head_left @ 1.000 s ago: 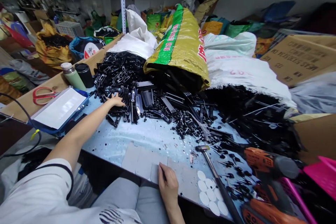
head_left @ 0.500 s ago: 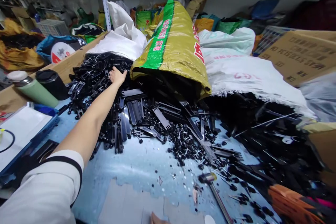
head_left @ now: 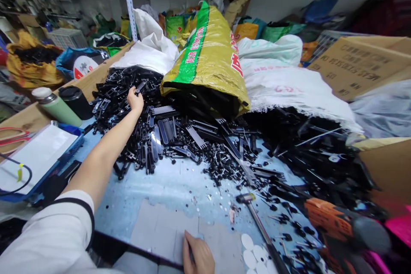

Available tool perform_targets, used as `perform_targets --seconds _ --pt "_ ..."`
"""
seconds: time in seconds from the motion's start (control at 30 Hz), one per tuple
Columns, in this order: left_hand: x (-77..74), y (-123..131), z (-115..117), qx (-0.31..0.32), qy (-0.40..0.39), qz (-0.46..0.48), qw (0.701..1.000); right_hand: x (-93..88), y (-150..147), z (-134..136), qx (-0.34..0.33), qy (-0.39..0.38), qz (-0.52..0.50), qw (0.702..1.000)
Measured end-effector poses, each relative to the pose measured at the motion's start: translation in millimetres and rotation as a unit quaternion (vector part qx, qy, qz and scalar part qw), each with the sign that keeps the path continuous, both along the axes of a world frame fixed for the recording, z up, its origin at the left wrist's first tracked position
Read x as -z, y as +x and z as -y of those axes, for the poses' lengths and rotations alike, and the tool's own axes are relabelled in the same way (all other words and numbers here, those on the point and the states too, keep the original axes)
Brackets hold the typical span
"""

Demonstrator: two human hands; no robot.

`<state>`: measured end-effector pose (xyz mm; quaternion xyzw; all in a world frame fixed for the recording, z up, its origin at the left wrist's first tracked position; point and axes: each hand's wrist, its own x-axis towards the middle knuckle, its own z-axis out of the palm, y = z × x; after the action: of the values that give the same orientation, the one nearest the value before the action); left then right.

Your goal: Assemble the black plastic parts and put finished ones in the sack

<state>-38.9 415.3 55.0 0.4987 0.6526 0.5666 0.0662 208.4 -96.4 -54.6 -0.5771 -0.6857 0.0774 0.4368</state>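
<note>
My left hand (head_left: 135,99) reaches out to the pile of black slotted parts (head_left: 117,87) at the back left. Its fingers are closed on a small black slotted piece (head_left: 140,87). At the bottom edge of the view, my right hand (head_left: 199,254) rests over the grey mat (head_left: 160,227), fingers curled together; a dark sliver shows between thumb and forefinger, too small to name. To its right lie a hammer (head_left: 261,224) and several white discs (head_left: 249,259).
A yellow-green sack (head_left: 215,55) spills black parts mid-table, with white sacks (head_left: 285,81) beside it. Grey comb-ended strips (head_left: 196,137) and small pins lie in front. Bottles (head_left: 58,109) and a blue tray (head_left: 72,147) stand left; an orange tool (head_left: 327,220) is at right.
My left hand has drawn back toward me and slightly left, its spread fingers now closed on a piece. My right hand has come further into view as the camera shifted.
</note>
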Motion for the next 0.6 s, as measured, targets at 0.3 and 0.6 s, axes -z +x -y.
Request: perform_targets --seconds 0.3,0.6 --pt "-17.6 91 282 0.503 0.002 -0.124 0.855 -72.6 21 -25 0.138 0.079 0.094 0.983" --pt "-4.5 116 436 0.639 -0.068 -0.147 0.752 -153.3 122 33 0.164 -0.071 0.150 0.972"
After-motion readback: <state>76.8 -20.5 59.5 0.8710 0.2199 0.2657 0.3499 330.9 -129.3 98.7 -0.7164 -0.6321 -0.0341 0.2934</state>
